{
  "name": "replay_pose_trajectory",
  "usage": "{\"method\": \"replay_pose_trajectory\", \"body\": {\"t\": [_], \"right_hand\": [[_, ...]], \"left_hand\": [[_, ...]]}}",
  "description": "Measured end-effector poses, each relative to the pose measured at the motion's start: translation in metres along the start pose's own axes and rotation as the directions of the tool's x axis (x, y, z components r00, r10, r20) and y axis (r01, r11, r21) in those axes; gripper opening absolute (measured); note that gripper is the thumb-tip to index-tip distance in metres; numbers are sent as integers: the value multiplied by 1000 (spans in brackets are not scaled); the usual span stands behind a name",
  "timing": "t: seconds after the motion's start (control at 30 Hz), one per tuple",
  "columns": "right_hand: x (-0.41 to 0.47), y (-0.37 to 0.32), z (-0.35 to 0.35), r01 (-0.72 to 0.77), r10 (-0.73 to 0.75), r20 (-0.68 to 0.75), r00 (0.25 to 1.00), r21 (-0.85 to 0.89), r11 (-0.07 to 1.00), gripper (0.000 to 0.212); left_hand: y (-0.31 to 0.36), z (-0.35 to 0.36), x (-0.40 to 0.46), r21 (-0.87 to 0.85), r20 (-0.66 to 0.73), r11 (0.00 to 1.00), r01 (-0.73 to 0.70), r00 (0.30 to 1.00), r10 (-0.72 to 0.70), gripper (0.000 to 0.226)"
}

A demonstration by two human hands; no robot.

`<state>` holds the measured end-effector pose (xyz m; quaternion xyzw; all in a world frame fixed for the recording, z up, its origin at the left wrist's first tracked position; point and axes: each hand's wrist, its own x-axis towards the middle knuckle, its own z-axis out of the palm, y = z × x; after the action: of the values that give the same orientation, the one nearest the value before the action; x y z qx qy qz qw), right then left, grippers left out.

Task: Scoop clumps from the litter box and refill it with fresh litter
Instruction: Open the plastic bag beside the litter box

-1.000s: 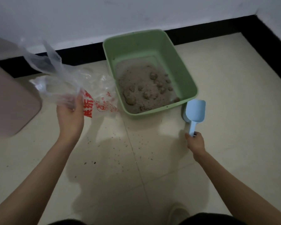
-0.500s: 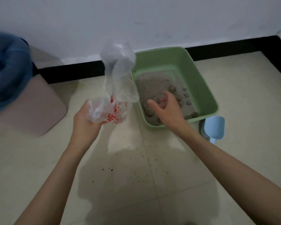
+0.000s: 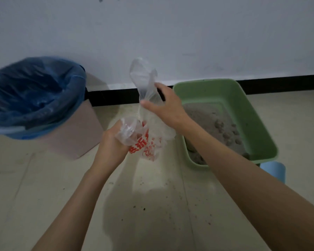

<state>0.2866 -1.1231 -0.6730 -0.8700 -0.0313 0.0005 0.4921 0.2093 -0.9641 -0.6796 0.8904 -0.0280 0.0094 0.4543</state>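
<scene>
A clear plastic bag (image 3: 145,140) with red print hangs between both my hands in the middle of the view. My left hand (image 3: 114,142) grips its lower bunched part. My right hand (image 3: 166,105) pinches one of its upper handles above that. The green litter box (image 3: 243,98) sits on the floor to the right, against the black baseboard, holding grey litter (image 3: 207,116) with several clumps (image 3: 228,134). The pale blue scoop (image 3: 274,171) lies on the floor at the box's near right corner, partly hidden by my right arm.
A bin lined with a blue bag (image 3: 33,95) stands at the left by the wall, with a pinkish flat board (image 3: 76,138) beside it. Scattered litter grains (image 3: 143,207) dot the cream tiled floor in front of me.
My right hand let go of the scoop, left it by the box and reached over to take the bag's handle. The view swung left, bringing the blue-lined bin into sight.
</scene>
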Motion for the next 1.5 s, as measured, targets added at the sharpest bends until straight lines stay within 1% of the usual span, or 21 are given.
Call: {"method": "replay_pose_trajectory", "body": {"t": [0.1, 0.2, 0.23, 0.3, 0.37, 0.4, 0.43, 0.57, 0.63, 0.7, 0.8, 0.87, 0.93, 1.0, 1.07, 1.17, 1.23, 1.33, 1.37, 1.47, 1.5], "right_hand": [[20, -5, -2, -207, 241, -167, 956, 199, 958, 88], [20, -4, 1, -332, 376, -84, 923, 324, 886, 35], [17, -1, 1, -400, 450, 7, 893, 471, 786, 24], [5, 6, -7, -486, 501, 259, 825, 779, 397, 18], [-5, 21, -17, -466, 498, 405, 767, 885, -3, 19], [-10, 29, -23, -455, 522, 429, 737, 886, -86, 19], [-14, 38, -28, -461, 545, 434, 718, 882, -96, 20], [-24, 53, -38, -494, 473, 443, 762, 869, -18, 20], [-23, 54, -38, -529, 435, 453, 778, 846, 64, 4], [-22, 58, -36, -596, 411, 490, 769, 782, 182, 20], [-21, 62, -36, -637, 406, 504, 762, 693, 336, 15], [-25, 53, -44, -631, 475, 420, 773, 587, 508, 17], [-24, 44, -52, -584, 490, 320, 811, 398, 707, 48], [-25, 28, -54, -444, 407, 214, 888, 170, 880, 74], [-29, 12, -42, -222, 226, 220, 949, -43, 974, 68], [-34, 2, -12, 93, 25, 260, 965, -430, 898, 66], [-34, 2, 4, 125, 17, 258, 966, -522, 844, 74], [-32, 9, 8, -27, 160, 192, 968, -556, 831, 83], [-30, 18, 7, -121, 244, 154, 957, -554, 823, 77], [-31, 40, -4, -336, 359, -25, 933, -416, 845, 18], [-30, 46, -9, -402, 407, -47, 912, -294, 867, 15]], "left_hand": [[4, -9, 0, 59, 20, 998, -19, 1000, 18, 33], [11, -13, 2, 33, -55, 999, -40, 998, 42, 11], [10, -15, 4, -31, -95, 999, 8, 995, -11, 10], [-1, -19, 11, -287, -179, 945, 156, 961, -213, 13], [-22, -25, 18, -594, -152, 760, 265, 890, -430, 11], [-33, -26, 19, -689, -97, 657, 306, 859, -502, 11], [-42, -25, 18, -760, -45, 555, 338, 824, -564, 13], [-54, -20, 15, -887, 129, 215, 409, 666, -735, 8], [-50, -21, 16, -927, 204, 67, 370, 644, -737, 7], [-50, -25, 19, -943, 212, 16, 333, 637, -742, 10], [-56, -33, 22, -944, 185, 44, 328, 633, -752, 10], [-61, -40, 25, -947, 129, 99, 306, 643, -755, 10], [-60, -45, 26, -940, 49, 194, 280, 675, -736, 9], [-50, -47, 24, -919, -2, 291, 267, 734, -680, 7], [-34, -44, 20, -883, -3, 383, 270, 814, -581, 5], [-5, -39, 12, -820, 58, 507, 266, 920, -389, 8], [10, -37, 9, -798, 95, 547, 252, 949, -300, 10], [21, -36, 8, -812, 114, 531, 242, 958, -264, 7], [22, -38, 8, -823, 114, 518, 233, 961, -252, 6], [14, -44, 6, -839, 87, 511, 185, 974, -210, 5], [10, -46, 5, -824, 82, 537, 182, 975, -205, 6]]}}
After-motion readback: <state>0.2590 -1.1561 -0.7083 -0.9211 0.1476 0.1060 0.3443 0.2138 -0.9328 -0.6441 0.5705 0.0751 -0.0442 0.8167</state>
